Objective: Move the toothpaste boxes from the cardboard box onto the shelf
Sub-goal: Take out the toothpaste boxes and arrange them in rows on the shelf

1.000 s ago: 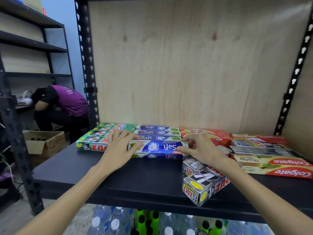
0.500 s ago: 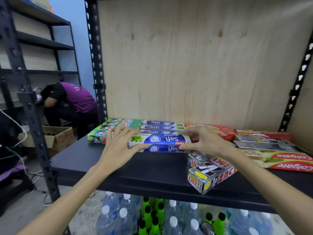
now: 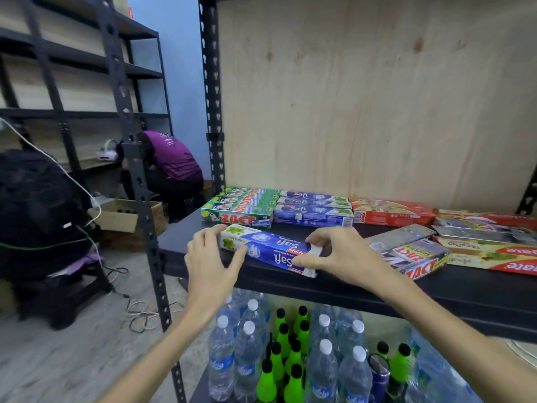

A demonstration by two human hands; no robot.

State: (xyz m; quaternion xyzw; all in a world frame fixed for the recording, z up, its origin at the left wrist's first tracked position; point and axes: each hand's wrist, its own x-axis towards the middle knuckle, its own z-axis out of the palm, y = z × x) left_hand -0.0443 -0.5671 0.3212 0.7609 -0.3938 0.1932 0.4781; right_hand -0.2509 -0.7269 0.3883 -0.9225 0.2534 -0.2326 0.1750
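Two blue Safi toothpaste boxes are held together, slanted, just above the front of the black shelf. My left hand grips their left end and my right hand grips their right end. Behind them lie rows of green Zact boxes, more Safi boxes and red boxes. Grey Zact boxes and Colgate boxes lie to the right. A cardboard box stands on the floor at the left.
Water bottles and green bottles fill the shelf below. A person in a purple shirt crouches at the left by another rack. A black bag and cables lie on the floor.
Both hands pulled the two Safi boxes away from the back row toward the shelf's front edge and turned them askew. The view shifted left and down.
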